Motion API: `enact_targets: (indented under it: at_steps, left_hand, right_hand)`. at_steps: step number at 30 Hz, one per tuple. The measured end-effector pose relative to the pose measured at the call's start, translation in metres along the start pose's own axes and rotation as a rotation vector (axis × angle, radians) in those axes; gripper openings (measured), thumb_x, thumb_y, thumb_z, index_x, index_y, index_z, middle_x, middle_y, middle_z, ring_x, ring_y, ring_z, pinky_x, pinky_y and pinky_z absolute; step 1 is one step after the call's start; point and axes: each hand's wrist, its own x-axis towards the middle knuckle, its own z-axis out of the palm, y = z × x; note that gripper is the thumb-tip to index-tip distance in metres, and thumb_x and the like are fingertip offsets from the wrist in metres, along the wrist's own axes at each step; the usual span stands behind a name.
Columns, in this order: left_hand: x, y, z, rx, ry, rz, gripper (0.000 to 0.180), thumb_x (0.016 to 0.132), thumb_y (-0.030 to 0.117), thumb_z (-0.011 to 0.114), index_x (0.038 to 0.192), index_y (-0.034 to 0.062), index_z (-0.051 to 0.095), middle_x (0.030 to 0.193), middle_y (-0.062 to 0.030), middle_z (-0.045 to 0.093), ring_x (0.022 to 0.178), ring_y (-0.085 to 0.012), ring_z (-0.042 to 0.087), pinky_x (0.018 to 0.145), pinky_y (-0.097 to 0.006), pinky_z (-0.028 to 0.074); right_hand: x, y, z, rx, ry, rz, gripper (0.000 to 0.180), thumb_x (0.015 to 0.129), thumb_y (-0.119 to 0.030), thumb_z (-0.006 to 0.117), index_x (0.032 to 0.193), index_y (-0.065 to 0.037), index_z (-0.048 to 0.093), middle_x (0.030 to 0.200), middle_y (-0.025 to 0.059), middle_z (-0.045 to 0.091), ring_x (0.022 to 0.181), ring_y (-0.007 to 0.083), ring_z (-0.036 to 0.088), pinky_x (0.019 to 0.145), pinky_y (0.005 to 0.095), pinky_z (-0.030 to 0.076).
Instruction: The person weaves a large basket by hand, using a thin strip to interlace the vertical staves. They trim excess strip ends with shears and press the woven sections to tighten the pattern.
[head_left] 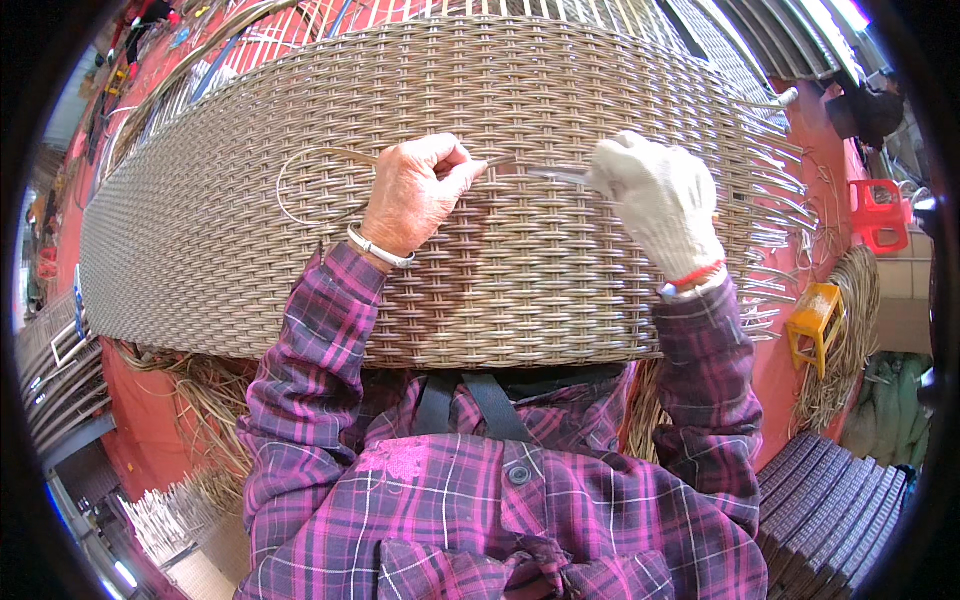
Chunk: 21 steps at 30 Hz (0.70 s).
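A large brownish-grey woven wicker panel (560, 270) lies before me and fills most of the view. My left hand (412, 190), bare with a white band at the wrist, is over its middle, thumb and forefinger pinched on a thin wicker strand (283, 180). This strand bows out in a loose loop to the left of the hand. My right hand (655, 195), in a white knit glove, is closed around a slim metal tool (556, 174). The tool's narrow blade points left toward my left fingertips, against the weave; its handle is hidden in the fist.
Loose strand ends (785, 200) stick out along the panel's right edge. On the red floor (150, 400) at the right stand a yellow stool (816, 318) and a red stool (880, 215). A bundle of strands (845, 345) hangs beside them, above stacked dark woven pieces (835, 510).
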Motion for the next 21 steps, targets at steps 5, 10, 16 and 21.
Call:
enact_targets:
  at_steps: [5, 10, 16, 21]
  left_hand:
    - [0.001, 0.002, 0.001, 0.077, 0.025, -0.007, 0.016, 0.088, 0.01, 0.076, 0.078, 0.0013, 0.066, 0.065, 0.0021, 0.062, 0.059, -0.0034, 0.051, 0.054, -0.024, 0.042]
    - [0.01, 0.006, 0.007, 0.315, 0.013, 0.015, 0.02, 0.083, 0.018, 0.076, 0.075, 0.0041, 0.064, 0.063, -0.0089, 0.062, 0.056, -0.0197, 0.06, 0.056, -0.034, 0.048]
    - [0.023, 0.021, 0.017, 0.586, -0.074, 0.11, 0.018, 0.082, 0.023, 0.074, 0.077, 0.0073, 0.066, 0.07, -0.014, 0.066, 0.068, -0.0354, 0.066, 0.062, -0.045, 0.049]
    - [0.031, 0.02, 0.028, 0.58, -0.126, 0.137, 0.018, 0.083, 0.024, 0.073, 0.081, 0.0077, 0.067, 0.075, -0.0153, 0.067, 0.074, -0.0382, 0.066, 0.065, -0.047, 0.051]
  right_hand:
    - [0.02, -0.019, 0.046, 0.089, -0.01, 0.013, 0.011, 0.086, -0.019, 0.061, 0.077, -0.018, 0.067, 0.077, 0.0037, 0.065, 0.068, 0.0271, 0.066, 0.06, 0.0404, 0.049]
    - [0.025, -0.013, 0.052, 0.262, -0.112, 0.116, 0.019, 0.088, -0.033, 0.068, 0.09, -0.014, 0.066, 0.083, 0.0099, 0.067, 0.083, 0.0334, 0.067, 0.069, 0.0461, 0.051]
    - [0.028, -0.008, 0.049, 0.345, -0.151, 0.113, 0.024, 0.087, -0.037, 0.07, 0.086, -0.013, 0.067, 0.086, 0.0106, 0.068, 0.085, 0.0337, 0.067, 0.071, 0.0454, 0.052]
    - [0.027, -0.009, 0.047, 0.345, -0.136, 0.1, 0.024, 0.086, -0.035, 0.071, 0.089, -0.012, 0.067, 0.086, 0.0107, 0.068, 0.085, 0.0334, 0.067, 0.072, 0.0446, 0.052]
